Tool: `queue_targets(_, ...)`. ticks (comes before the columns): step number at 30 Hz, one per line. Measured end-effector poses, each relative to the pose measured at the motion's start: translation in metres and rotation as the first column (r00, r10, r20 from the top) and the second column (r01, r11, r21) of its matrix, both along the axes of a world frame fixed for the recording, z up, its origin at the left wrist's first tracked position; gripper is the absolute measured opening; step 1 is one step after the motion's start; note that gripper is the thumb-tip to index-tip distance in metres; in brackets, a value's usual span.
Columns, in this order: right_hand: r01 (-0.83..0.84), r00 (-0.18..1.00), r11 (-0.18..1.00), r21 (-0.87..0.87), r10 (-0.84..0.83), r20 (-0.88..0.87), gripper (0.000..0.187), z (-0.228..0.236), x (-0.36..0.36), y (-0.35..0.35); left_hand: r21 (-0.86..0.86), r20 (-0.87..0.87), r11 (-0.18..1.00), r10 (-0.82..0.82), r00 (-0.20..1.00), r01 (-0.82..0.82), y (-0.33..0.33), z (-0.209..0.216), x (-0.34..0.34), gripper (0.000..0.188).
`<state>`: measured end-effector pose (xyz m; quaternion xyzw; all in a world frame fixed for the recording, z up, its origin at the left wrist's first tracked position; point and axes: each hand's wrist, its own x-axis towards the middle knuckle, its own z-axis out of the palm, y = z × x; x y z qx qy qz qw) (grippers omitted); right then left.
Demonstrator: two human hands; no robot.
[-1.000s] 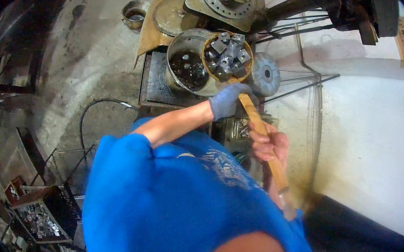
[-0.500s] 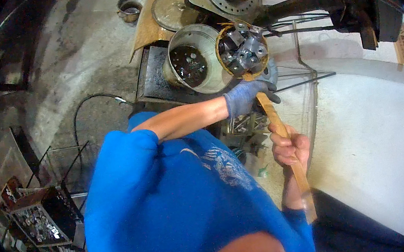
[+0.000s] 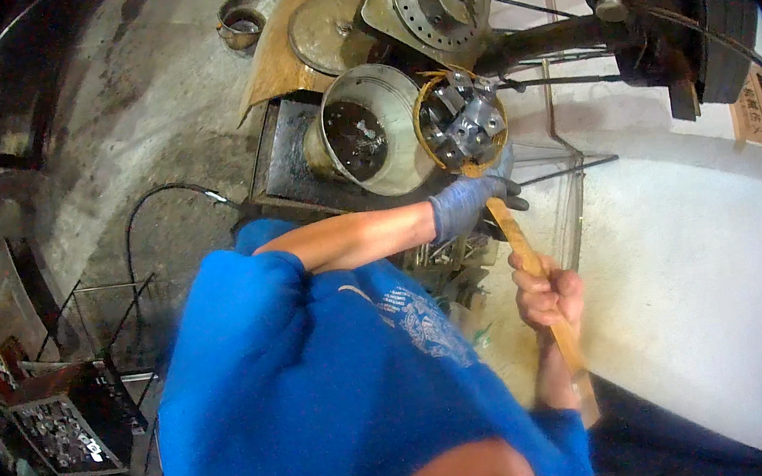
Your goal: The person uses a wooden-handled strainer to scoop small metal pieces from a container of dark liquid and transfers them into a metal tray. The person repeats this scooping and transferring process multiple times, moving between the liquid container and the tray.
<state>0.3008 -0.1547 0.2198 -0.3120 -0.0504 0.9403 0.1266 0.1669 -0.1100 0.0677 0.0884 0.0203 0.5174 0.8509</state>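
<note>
A strainer with a round yellow rim (image 3: 427, 140) and a long flat wooden handle (image 3: 523, 245) is held out ahead of me. Its bowl is heaped with several shiny metal blocks (image 3: 466, 120), some with holes. My left hand (image 3: 471, 206), in a blue-grey glove with dark fingertips, grips the handle just below the bowl. Lower down the same handle, my bare right hand (image 3: 549, 297) is closed in a fist around it. Directly left of the bowl stands a metal bucket (image 3: 399, 132), tilted in view, with dark liquid and bright bits inside.
Beyond the bucket sit a round metal plate (image 3: 335, 36) and a drilled disc with a chuck (image 3: 444, 5). Dark machinery (image 3: 637, 11) reaches in from the upper right. At left are a hose (image 3: 128, 220) and a bin of small metal pieces (image 3: 69, 429). A pot (image 3: 242, 23) stands on the floor.
The whole view has shifted a little, so the strainer, the bucket and both hands sit slightly lower in the picture. Both hands keep their hold on the handle.
</note>
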Motion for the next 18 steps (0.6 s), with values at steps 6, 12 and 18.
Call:
queue_targets(6,0.020,0.999,0.999,0.050,-0.022,0.035,0.052,0.004,-0.005,-0.008,0.030,-0.003,0.999,-0.021,1.000,0.021,-0.003,0.004,-0.004,0.031)
queue_targets(12,0.022,0.998,0.998,0.053,-0.025,0.049,0.054,0.005,-0.008,-0.009,0.064,0.002,0.998,-0.020,1.000,0.020,0.004,-0.007,0.003,0.035)
queue_targets(18,-0.002,0.999,1.000,0.011,0.001,0.039,0.057,0.001,-0.003,0.002,0.000,-0.004,0.998,-0.061,0.998,0.061,0.001,0.000,-0.005,0.036)
